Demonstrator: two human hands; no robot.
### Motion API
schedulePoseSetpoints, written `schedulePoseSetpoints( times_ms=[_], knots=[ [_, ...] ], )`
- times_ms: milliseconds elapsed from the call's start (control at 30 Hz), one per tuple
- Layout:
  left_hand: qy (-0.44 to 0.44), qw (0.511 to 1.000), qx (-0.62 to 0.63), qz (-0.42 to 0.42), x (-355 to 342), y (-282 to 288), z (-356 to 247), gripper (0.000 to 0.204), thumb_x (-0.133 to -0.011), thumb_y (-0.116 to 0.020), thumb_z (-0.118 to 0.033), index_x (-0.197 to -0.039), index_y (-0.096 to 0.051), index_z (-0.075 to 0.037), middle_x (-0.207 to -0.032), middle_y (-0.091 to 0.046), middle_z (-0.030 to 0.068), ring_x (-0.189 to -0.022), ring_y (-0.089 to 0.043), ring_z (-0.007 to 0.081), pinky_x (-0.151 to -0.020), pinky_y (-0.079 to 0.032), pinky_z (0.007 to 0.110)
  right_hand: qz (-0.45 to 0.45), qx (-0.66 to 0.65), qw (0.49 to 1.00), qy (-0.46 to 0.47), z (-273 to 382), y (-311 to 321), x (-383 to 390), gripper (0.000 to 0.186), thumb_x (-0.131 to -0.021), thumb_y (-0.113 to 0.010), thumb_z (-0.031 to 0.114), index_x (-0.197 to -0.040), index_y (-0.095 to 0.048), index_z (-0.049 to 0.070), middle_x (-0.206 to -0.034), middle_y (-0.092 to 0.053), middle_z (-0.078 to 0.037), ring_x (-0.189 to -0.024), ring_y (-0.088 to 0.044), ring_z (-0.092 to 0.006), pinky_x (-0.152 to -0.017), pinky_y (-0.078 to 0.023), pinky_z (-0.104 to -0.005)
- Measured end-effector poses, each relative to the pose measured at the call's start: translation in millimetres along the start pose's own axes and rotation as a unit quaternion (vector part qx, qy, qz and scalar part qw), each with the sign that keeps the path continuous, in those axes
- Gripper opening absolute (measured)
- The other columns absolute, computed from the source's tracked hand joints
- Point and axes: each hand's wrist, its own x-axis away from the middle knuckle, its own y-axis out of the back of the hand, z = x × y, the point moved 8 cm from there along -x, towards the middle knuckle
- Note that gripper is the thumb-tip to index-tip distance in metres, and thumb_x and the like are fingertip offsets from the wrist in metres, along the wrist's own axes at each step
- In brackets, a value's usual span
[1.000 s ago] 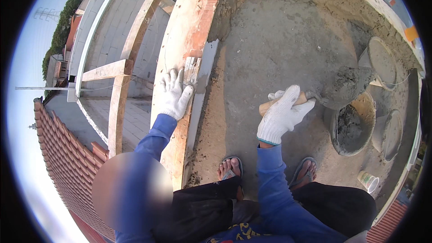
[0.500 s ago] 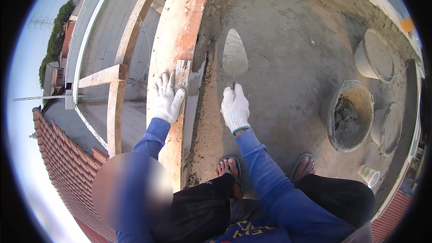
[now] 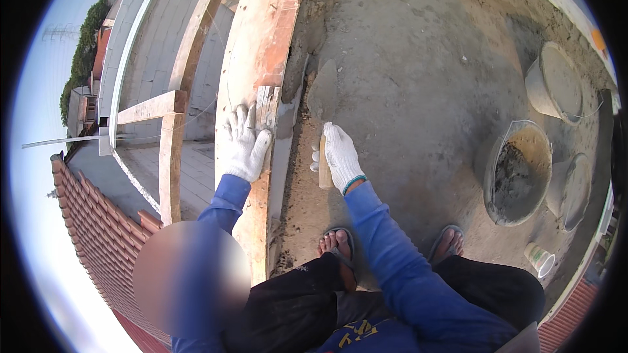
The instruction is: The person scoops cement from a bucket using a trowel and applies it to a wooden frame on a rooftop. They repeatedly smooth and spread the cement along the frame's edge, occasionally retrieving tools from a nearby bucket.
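Observation:
My left hand (image 3: 246, 144), in a white knit glove, lies with its fingers spread on a wide wooden board (image 3: 252, 46) along the edge of the slab. A short worn piece of wood (image 3: 266, 108) lies beside its fingers. My right hand (image 3: 340, 155), gloved too, is closed round the wooden handle of a trowel (image 3: 322, 91). The grey blade points away from me and sits close to the board's inner edge. It blends with the grey mortar surface (image 3: 405, 91), and whether it touches is hard to tell.
At right stand a bucket (image 3: 487, 180) with dark mortar in it, two more mortar-smeared buckets (image 3: 533, 85) (image 3: 558, 183), and a plastic cup (image 3: 538, 256) lying tilted. Wooden framing (image 3: 171, 163) and a lower roof level are beyond the board at left. My sandalled feet (image 3: 339, 245) stand on the slab.
My right hand has turned the trowel: its bright blade face no longer shows, and the blade has moved left toward the board. The handle now shows. My left hand stays in place.

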Motion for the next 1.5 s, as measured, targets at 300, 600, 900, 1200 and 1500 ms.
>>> schedulePoseSetpoints(
  times_ms=[300, 600, 900, 1200, 1500],
  knots=[
    [-0.015, 1.0, 0.018, -0.01, -3, 3, 5, 0.082, -0.112, -0.049, -0.046, -0.172, -0.025, 0.004, -0.18, -0.017, 0.0314, -0.169, -0.007, 0.0491, -0.136, -0.001, 0.055, -0.075, 0.176, 0.98, 0.054, 14, 37, 5, 0.042, -0.113, -0.058, 0.043, -0.128, -0.056, 0.004, -0.091, -0.064, -0.01, -0.062, -0.063, -0.0154, -0.054, -0.06, -0.0357],
    [-0.02, 0.994, 0.092, -0.06, -6, -18, 0, 0.085, -0.105, -0.063, -0.045, -0.172, -0.033, -0.003, -0.182, -0.022, 0.0224, -0.17, -0.009, 0.0441, -0.136, 0.002, 0.058, -0.17, 0.696, 0.66, 0.227, 228, 62, 107, 0.04, -0.109, -0.058, 0.041, -0.114, -0.062, 0.001, -0.091, -0.076, -0.022, -0.084, -0.078, -0.0367, -0.076, -0.063, -0.0488],
    [-0.061, 0.938, 0.332, -0.078, 10, 10, 13, 0.082, -0.101, -0.07, -0.029, -0.17, -0.036, -0.001, -0.176, -0.038, 0.0197, -0.165, -0.028, 0.0391, -0.136, -0.017, 0.047, -0.26, 0.779, 0.549, 0.155, 251, 161, 337, 0.039, -0.11, -0.057, 0.041, -0.106, -0.067, 0.003, -0.092, -0.074, -0.025, -0.091, -0.075, -0.0454, -0.081, -0.059, -0.0542],
    [0.093, 0.993, 0.05, -0.054, 33, 116, 17, 0.063, -0.106, -0.072, -0.031, -0.155, -0.056, 0.006, -0.156, -0.061, 0.0246, -0.147, -0.057, 0.0383, -0.121, -0.045, 0.047, -0.432, 0.693, 0.566, 0.114, 202, 312, 451, 0.033, -0.109, -0.061, 0.037, -0.108, -0.066, 0.004, -0.087, -0.072, -0.024, -0.088, -0.075, -0.046, -0.077, -0.057, -0.0543],
    [-0.218, 0.865, 0.309, 0.33, 14, 45, -386, 0.069, -0.108, -0.068, -0.036, -0.158, -0.051, 0.008, -0.151, -0.065, 0.025, -0.14, -0.063, 0.03, -0.12, -0.046, 0.038, -0.371, 0.785, 0.479, 0.125, 233, 370, 435, 0.027, -0.105, -0.067, 0.031, -0.105, -0.068, 0.004, -0.086, -0.074, -0.019, -0.081, -0.077, -0.0369, -0.07, -0.061, -0.048]
  ],
)
